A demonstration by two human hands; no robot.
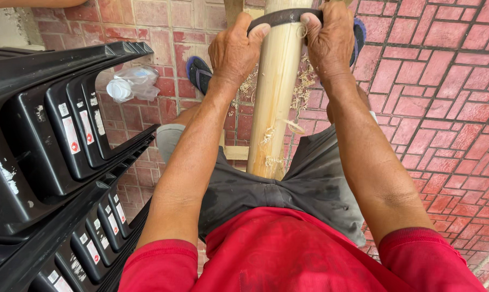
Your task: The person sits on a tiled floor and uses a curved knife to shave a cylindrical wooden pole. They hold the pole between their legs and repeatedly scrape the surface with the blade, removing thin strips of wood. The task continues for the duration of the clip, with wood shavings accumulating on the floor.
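Both my fists clamped on the curved blade [284,17], left hand [235,50] & right hand [330,44] either side of the bamboo pole [274,97]; best w/ even pull, shallow angle.

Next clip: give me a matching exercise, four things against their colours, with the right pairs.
Things:
1. curved blade
2. bamboo pole
3. stacked chairs
4. brick floor

Colours:
a. glossy black
b. red
c. pale yellow
d. dark grey

Pairs: 1-d, 2-c, 3-a, 4-b. The left hand and the right hand grip the blade's two ends across the pole.
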